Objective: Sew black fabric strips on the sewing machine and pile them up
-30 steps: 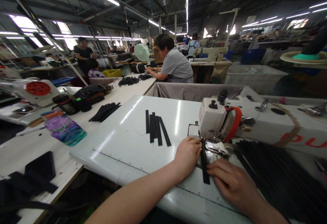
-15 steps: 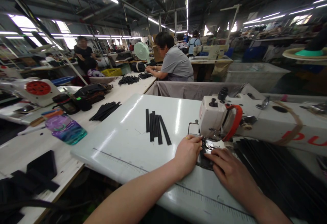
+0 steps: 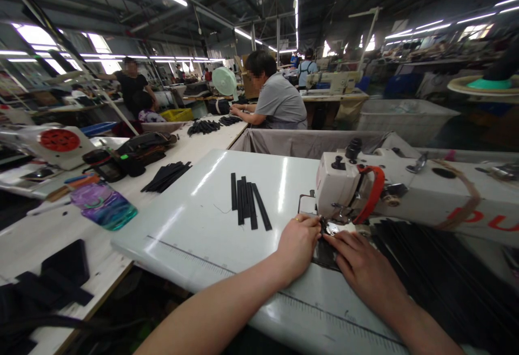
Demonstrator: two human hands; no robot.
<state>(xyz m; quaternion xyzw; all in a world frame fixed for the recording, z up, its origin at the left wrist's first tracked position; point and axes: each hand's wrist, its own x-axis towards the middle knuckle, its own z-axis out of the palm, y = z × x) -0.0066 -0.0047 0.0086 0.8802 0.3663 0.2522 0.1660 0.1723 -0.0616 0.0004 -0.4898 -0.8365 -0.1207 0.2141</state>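
At the needle end of the white sewing machine (image 3: 338,182), my left hand (image 3: 299,244) has its fingers closed together on a small black fabric strip (image 3: 324,252). Much of that strip is hidden under the hands and the presser foot. Just to the right, my right hand (image 3: 360,260) stretches its fingers toward the metal needle plate (image 3: 332,229). Its fingertips touch the strip's edge, with the thumb held apart from them. Left of both hands, several cut black strips (image 3: 248,203) lie fanned out on the pale machine table (image 3: 182,209).
Long black strips (image 3: 438,274) are heaped right of the machine. On the side table (image 3: 170,160) are a purple-teal bottle (image 3: 105,206), a black strip pile (image 3: 166,176) and dark pieces (image 3: 65,268). A co-worker in grey (image 3: 281,98) sits beyond, near a green fan (image 3: 224,81).
My right hand's fingers have slid slightly up and left, nearer the presser foot. My left hand stays nearly in place. The background person in black has shifted their arms.
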